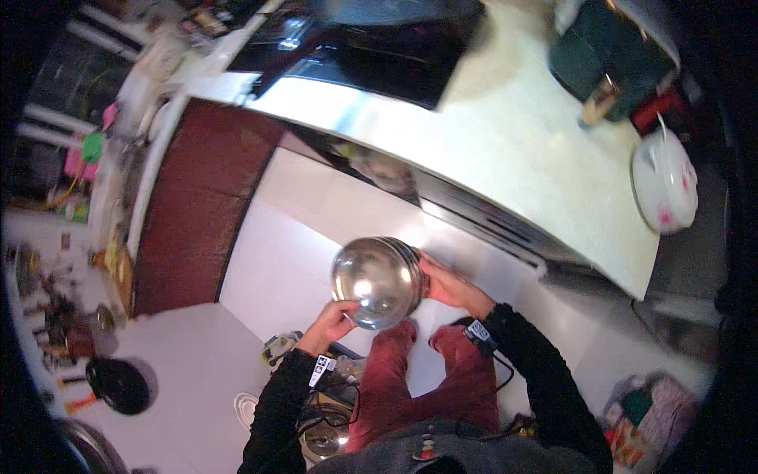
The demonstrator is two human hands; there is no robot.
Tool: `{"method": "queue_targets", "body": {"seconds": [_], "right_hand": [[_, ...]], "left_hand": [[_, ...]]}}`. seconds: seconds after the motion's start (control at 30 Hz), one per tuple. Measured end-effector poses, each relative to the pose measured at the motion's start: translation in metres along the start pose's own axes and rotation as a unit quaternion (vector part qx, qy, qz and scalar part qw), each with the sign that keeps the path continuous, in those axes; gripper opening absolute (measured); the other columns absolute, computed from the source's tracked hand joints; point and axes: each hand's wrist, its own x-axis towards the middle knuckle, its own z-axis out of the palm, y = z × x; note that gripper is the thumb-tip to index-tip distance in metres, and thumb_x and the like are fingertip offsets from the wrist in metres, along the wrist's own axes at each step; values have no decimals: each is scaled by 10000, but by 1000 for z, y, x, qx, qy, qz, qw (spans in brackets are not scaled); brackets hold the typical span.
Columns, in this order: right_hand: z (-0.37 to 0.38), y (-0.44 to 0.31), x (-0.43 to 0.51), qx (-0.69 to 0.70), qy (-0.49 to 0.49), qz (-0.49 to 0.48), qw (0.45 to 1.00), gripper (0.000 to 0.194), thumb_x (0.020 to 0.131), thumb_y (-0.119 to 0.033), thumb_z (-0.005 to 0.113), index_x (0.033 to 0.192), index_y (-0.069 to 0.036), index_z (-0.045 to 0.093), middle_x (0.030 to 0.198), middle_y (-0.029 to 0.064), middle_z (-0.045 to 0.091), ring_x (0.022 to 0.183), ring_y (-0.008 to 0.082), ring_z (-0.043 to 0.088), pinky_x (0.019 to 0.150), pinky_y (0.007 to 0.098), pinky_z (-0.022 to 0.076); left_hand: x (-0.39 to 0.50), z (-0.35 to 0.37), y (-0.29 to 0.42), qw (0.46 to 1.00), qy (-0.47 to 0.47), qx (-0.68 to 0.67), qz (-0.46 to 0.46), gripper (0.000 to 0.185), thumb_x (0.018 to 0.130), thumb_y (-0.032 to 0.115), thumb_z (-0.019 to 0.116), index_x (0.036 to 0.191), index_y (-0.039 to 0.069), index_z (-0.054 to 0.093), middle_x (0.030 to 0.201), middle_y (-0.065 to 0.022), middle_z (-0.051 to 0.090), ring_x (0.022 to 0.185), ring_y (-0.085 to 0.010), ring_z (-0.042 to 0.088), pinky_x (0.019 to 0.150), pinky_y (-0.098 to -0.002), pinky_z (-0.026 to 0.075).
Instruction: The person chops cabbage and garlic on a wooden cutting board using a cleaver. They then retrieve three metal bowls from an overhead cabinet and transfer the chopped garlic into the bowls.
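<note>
A stack of shiny metal bowls [374, 282] is held in the air above the floor, in front of my knees, its outermost bowl showing a smooth rounded face. My left hand [336, 323] grips the lower left rim with the thumb on the metal. On the other side, my right hand [445, 283] supports the stack at its right edge, fingers partly hidden behind it. Several rims show close together on that right side; how many bowls there are cannot be told.
A pale countertop [533, 172] runs across the upper right, carrying a black glass stove [379, 65] and a white floral container [666, 181]. A dark red panel [201, 201] stands at left. Metal vessels [324, 438] lie near my legs. A black pan [118, 385] hangs at lower left.
</note>
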Motion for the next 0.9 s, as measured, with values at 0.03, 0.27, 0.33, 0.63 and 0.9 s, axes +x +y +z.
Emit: {"method": "queue_targets", "body": {"seconds": [0.03,0.27,0.33,0.63,0.9], "right_hand": [[32,-3,13,7,-28,-20,999,568,982,-375,446,1464,-185,213,1426,61,372,1227,223,461,962,453,435],[197,-34,62,-39,-3,68,997,594,959,-329,452,1478,-184,202,1360,52,443,1153,173,529,803,335,535],[237,-40,83,-52,-22,72,996,599,947,-332,464,1468,-172,214,1351,68,450,1081,203,578,810,373,549],[376,-65,210,-204,-128,152,959,618,916,-263,534,1439,-97,249,1299,115,480,1036,218,601,874,426,527],[425,-83,360,-334,-182,157,912,669,800,-181,495,1422,-48,286,1269,95,495,1016,172,595,764,332,551]], "left_hand": [[-22,-3,15,1000,-5,8,12,340,830,-10,556,1158,-73,493,1080,-153,608,931,-241,629,894,-413,513],[-164,-7,111,997,3,49,51,507,873,33,504,1342,-18,317,1201,-210,537,980,-337,635,795,-538,560],[-202,-13,138,991,13,78,109,611,865,16,487,1410,41,213,1265,-214,475,991,-352,627,782,-550,563],[-293,-99,222,970,-29,14,243,699,820,-11,486,1434,133,184,1308,-164,431,1113,-356,558,774,-558,564],[-286,-163,299,948,-14,-59,313,586,821,28,558,1361,85,337,1219,-123,523,1037,-268,597,809,-455,545]]}}
